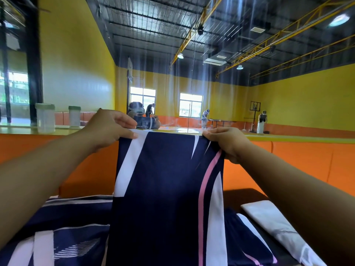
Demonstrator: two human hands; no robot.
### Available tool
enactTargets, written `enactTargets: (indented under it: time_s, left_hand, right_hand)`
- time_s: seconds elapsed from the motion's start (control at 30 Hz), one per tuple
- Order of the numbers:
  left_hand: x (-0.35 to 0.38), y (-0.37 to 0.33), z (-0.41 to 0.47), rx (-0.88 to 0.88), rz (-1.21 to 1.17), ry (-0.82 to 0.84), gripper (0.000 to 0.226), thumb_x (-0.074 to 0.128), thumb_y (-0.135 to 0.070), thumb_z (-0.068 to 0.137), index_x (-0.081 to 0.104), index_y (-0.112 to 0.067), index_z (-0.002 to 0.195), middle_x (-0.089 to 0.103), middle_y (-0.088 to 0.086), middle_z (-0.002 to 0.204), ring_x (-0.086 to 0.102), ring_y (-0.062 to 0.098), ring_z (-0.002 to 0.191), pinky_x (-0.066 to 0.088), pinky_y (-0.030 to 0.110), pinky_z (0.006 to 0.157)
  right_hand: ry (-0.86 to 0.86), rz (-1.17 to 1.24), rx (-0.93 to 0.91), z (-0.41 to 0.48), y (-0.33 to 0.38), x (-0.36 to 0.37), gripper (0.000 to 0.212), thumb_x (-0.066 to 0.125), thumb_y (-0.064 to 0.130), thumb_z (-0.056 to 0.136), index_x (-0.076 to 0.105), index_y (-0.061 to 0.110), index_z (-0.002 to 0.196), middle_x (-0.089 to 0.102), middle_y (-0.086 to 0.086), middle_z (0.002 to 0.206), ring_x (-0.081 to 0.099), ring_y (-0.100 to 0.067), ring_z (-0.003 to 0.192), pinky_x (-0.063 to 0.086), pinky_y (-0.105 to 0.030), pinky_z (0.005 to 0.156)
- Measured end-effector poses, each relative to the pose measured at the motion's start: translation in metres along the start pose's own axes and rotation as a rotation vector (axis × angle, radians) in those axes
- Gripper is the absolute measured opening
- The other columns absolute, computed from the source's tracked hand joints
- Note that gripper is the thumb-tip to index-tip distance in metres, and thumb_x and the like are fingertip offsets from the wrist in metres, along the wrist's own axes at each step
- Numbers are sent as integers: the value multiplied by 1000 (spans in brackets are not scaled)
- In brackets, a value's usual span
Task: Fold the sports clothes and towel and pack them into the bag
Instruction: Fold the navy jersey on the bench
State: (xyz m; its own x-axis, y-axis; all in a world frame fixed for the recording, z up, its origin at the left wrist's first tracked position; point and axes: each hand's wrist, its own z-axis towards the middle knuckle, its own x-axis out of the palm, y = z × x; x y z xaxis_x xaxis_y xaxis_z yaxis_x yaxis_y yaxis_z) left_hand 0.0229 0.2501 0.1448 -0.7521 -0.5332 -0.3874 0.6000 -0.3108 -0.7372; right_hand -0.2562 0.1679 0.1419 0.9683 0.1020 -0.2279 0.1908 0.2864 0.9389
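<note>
**State**
- Second garment (57, 239): lies spread on the surface (242, 196), lower left.
- Left grip (112, 128): thumb and fingers pinch the top left corner of the garment (165, 189), on its white panel.
- Garment: hangs upright between both grips, in front of the second garment. Its hem is out of view below.
- Right grip (226, 144): fingers curled, pinching the top right corner, slightly lower than the left.
- Towel (276, 221): folded, on the surface at far right.

**Likely faults**
- Corner slip: the fabric looks slick and is held only at two corners. A loose pinch would drop one side and skew the fold.
- Crooked crease: caused by the uneven grip height.
- Tangling: caused by lowering the garment onto the second garment.
- Towel disturbed: caused by a wide sweep of the right arm.
</note>
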Motion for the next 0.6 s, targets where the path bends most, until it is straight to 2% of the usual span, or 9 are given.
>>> enactTargets:
  time_s: [0.1, 0.17, 0.27, 0.3, 0.37, 0.43, 0.5, 0.6]
  left_hand:
    - [-4, 0, 1, 13, 112, 79, 38, 83, -5, 66, 69, -18, 98, 67, -2, 103, 61, 15, 101, 46, 25, 75]
    - [-6, -1, 1, 30, 213, 136, 44, 85, -6, 61, 69, -24, 98, 67, -3, 107, 59, 16, 104, 45, 29, 82]
    - [-7, -2, 1, 69, 353, 173, 46, 87, -9, 59, 67, -31, 94, 67, -5, 107, 59, 15, 104, 46, 36, 89]
    - [-7, -2, 2, 87, 391, 176, 44, 87, -11, 60, 66, -32, 93, 67, -6, 106, 59, 15, 104, 47, 36, 89]
    - [-7, -1, 2, 118, 444, 171, 39, 87, -15, 62, 67, -32, 91, 67, -7, 105, 59, 15, 103, 47, 35, 88]
    - [-8, -1, 1, 120, 452, 151, 36, 87, -17, 63, 69, -26, 92, 67, -6, 101, 60, 14, 100, 46, 33, 86]
    - [-8, -1, -1, 101, 425, 141, 34, 87, -17, 63, 70, -21, 92, 68, -5, 95, 62, 14, 93, 47, 29, 78]
    - [-6, 0, -5, 87, 372, 137, 27, 85, -16, 65, 71, -19, 88, 68, -5, 88, 62, 10, 84, 46, 25, 65]
  right_hand:
    - [133, 119, 17, -2, 2, -5, 23, 74, 1, 75, 69, 5, 98, 68, -16, 100, 65, -28, 83, 56, -35, 69]
    - [218, 55, 9, -5, 4, -8, 36, 72, -9, 71, 67, 5, 104, 65, -16, 104, 65, -30, 88, 56, -34, 71]
    - [143, -342, -159, -10, 1, -5, 38, 76, -4, 72, 68, 10, 107, 62, -5, 102, 60, -22, 91, 51, -22, 66]
    - [106, -394, -216, -10, 0, -2, 37, 77, 0, 73, 68, 10, 107, 62, -3, 99, 58, -19, 89, 48, -19, 65]
    - [77, -328, -234, -9, -3, 0, 34, 77, 4, 76, 68, 10, 108, 63, -3, 96, 59, -20, 87, 52, -21, 68]
    - [56, -210, -197, -8, -5, 0, 31, 76, 5, 77, 67, 12, 105, 63, -7, 99, 62, -25, 86, 56, -31, 75]
    - [22, -170, -184, -7, -7, -1, 29, 76, 5, 76, 67, 14, 102, 64, -11, 104, 64, -29, 88, 57, -37, 78]
    - [-3, -171, -209, -7, -11, 0, 21, 75, 7, 78, 68, 14, 97, 66, -14, 104, 64, -28, 85, 57, -35, 76]
